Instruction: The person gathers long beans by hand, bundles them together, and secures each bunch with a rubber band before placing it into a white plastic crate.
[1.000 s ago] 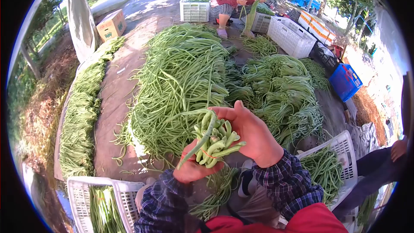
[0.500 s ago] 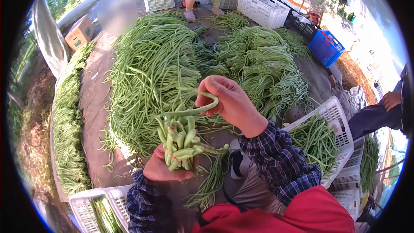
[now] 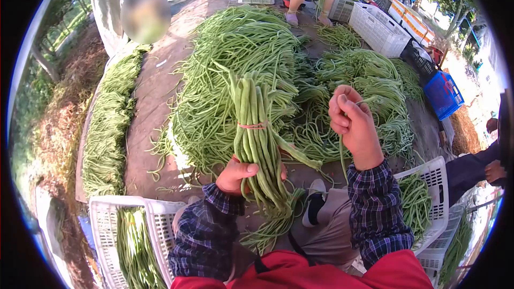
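The left hand (image 3: pixel 238 175) grips a banded bundle of green beans (image 3: pixel 254 139).

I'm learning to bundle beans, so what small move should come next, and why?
Perhaps the right hand should drop its loose bean onto the large pile, since the bundle in the left hand is already bound with a red band.

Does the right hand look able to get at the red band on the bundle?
Probably yes: the red band is uncovered in front, above the left hand, and nothing seems to block the right hand. That hand appears to pinch a bean, which may hamper it.
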A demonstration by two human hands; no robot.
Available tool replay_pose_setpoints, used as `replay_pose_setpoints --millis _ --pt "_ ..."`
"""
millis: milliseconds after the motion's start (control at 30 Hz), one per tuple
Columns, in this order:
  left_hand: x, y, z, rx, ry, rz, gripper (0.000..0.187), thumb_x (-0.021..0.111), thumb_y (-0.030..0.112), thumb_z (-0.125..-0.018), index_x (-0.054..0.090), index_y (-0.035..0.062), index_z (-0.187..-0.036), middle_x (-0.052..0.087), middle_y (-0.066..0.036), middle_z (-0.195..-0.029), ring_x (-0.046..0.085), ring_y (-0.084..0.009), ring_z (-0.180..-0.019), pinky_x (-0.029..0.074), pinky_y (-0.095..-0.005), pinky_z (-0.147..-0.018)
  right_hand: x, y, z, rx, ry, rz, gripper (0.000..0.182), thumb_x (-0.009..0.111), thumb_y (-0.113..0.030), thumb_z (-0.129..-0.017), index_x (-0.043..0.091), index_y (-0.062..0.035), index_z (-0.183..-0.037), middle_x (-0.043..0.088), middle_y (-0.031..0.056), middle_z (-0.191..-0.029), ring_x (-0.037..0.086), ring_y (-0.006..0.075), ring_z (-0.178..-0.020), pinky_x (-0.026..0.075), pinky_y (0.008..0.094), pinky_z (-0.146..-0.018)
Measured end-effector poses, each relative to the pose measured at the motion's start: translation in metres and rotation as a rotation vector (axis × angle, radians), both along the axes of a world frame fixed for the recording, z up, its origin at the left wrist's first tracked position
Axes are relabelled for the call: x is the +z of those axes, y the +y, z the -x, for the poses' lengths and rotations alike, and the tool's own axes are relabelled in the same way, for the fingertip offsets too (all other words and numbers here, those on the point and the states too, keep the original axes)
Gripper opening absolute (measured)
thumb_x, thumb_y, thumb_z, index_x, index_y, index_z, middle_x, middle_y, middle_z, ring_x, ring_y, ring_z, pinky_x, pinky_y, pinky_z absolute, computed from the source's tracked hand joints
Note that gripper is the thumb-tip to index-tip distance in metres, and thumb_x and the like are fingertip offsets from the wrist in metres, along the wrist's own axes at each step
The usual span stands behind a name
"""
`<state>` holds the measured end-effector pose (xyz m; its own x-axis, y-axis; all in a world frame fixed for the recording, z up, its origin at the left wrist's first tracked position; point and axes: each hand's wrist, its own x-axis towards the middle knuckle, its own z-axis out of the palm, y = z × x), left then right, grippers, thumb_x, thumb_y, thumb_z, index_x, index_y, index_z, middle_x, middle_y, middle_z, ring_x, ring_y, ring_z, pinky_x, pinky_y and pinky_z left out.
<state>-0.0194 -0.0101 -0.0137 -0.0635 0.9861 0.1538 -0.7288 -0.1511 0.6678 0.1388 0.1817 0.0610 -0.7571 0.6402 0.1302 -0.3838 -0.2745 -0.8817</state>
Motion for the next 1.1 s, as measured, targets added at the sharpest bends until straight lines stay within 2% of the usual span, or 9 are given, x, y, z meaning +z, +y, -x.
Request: replay_pose_setpoints --millis 100,200,300,367,533,667,767,933,1100 --pt "-0.011 0.003 0.0 -0.079 -0.109 -0.021 0.064 0.069 0.026 -0.073 0.042 -0.0055 -0.122 0.059 -0.021 -0.095 0.061 -0.0319 -0.087 0.052 -0.0391 -0.073 0.001 -0.018 0.01 0.229 -0.232 -0.197 0.028 0.06 -0.024 -0.089 0.053 -0.0045 -0.108 0.055 0.0017 -0.086 0.041 0.0007 -0.057 0.032 0.0168 -0.045" --pt "-0.005 0.003 -0.003 -0.034 -0.133 0.034 0.065 0.067 0.03 -0.076 0.04 -0.0028 -0.125 0.058 -0.02 -0.1 0.062 -0.0321 -0.086 0.054 -0.0389 -0.071 -0.014 -0.04 0.03 0.349 -0.205 -0.513 0.04 0.063 -0.03 -0.086 0.053 -0.002 -0.113 0.054 0.0012 -0.086 0.049 0.0048 -0.067 0.041 0.0194 -0.053" --pt "-0.002 0.001 -0.003 0.008 -0.204 0.055 0.061 0.064 0.033 -0.08 0.04 0.0009 -0.127 0.058 -0.016 -0.105 0.062 -0.0286 -0.087 0.053 -0.0373 -0.073 0.0 -0.047 0.035 0.373 -0.335 -0.571 0.047 0.066 -0.027 -0.084 0.05 0.0026 -0.116 0.055 0.0054 -0.094 0.055 0.0094 -0.074 0.047 0.0215 -0.06" --pt "-0.004 0.0 0.001 0.176 -0.089 0.117 0.058 0.063 0.032 -0.082 0.041 0.0031 -0.127 0.058 -0.012 -0.108 0.061 -0.0238 -0.092 0.051 -0.0347 -0.079 -0.003 -0.05 0.038 0.377 -0.393 -0.489 0.046 0.067 -0.028 -0.084 0.051 0.0026 -0.114 0.056 0.0059 -0.095 0.054 0.0103 -0.075 0.047 0.0235 -0.064" --pt "0.025 0.003 0.002 0.51 0.213 0.001 0.052 0.059 0.011 -0.088 0.034 0.0049 -0.133 0.055 -0.006 -0.116 0.054 -0.0151 -0.103 0.042 -0.029 -0.09 -0.008 -0.051 0.044 0.125 -0.316 -0.862 0.039 0.069 -0.024 -0.081 0.055 0.0015 -0.107 0.057 0.004 -0.086 0.052 0.0088 -0.071 0.045 0.0246 -0.062" --pt "0.016 -0.002 0.005 0.606 0.626 0.025 0.059 0.053 0.015 -0.092 0.022 -0.0001 -0.14 0.045 -0.011 -0.132 0.041 -0.0155 -0.12 0.033 -0.0312 -0.1 -0.009 -0.054 0.046 0.044 -0.279 -0.779 0.036 0.07 -0.024 -0.08 0.056 0.0007 -0.102 0.057 0.0022 -0.082 0.051 0.0078 -0.071 0.044 0.0242 -0.062" --pt "0.011 0.001 -0.006 0.707 0.685 0.032 0.059 0.049 0.016 -0.094 0.018 -0.0015 -0.141 0.04 -0.012 -0.135 0.037 -0.0155 -0.123 0.029 -0.0318 -0.103 -0.011 -0.059 0.048 0.042 -0.236 -0.683 0.035 0.069 -0.025 -0.081 0.055 0.0005 -0.101 0.057 0.0017 -0.082 0.051 0.0076 -0.071 0.044 0.0242 -0.062" --pt "0.009 0.0 -0.005 0.534 0.53 -0.174 0.062 0.055 0.022 -0.091 0.022 -0.0002 -0.139 0.039 -0.01 -0.134 0.037 -0.0173 -0.123 0.028 -0.0308 -0.103 -0.01 -0.065 0.047 0.11 -0.251 -0.699 0.031 0.066 -0.022 -0.085 0.053 0.0 -0.103 0.056 0.0019 -0.083 0.051 0.0077 -0.071 0.044 0.0244 -0.063" --pt "0.003 0.008 -0.01 0.773 0.434 -0.109 0.062 0.069 0.034 -0.081 0.04 0.0025 -0.126 0.054 -0.005 -0.116 0.051 -0.015 -0.106 0.041 -0.0316 -0.093 -0.004 -0.077 0.05 0.171 -0.205 -0.786 0.02 0.059 -0.016 -0.089 0.052 0.0005 -0.097 0.057 0.0045 -0.076 0.053 0.0109 -0.069 0.045 0.0271 -0.063"
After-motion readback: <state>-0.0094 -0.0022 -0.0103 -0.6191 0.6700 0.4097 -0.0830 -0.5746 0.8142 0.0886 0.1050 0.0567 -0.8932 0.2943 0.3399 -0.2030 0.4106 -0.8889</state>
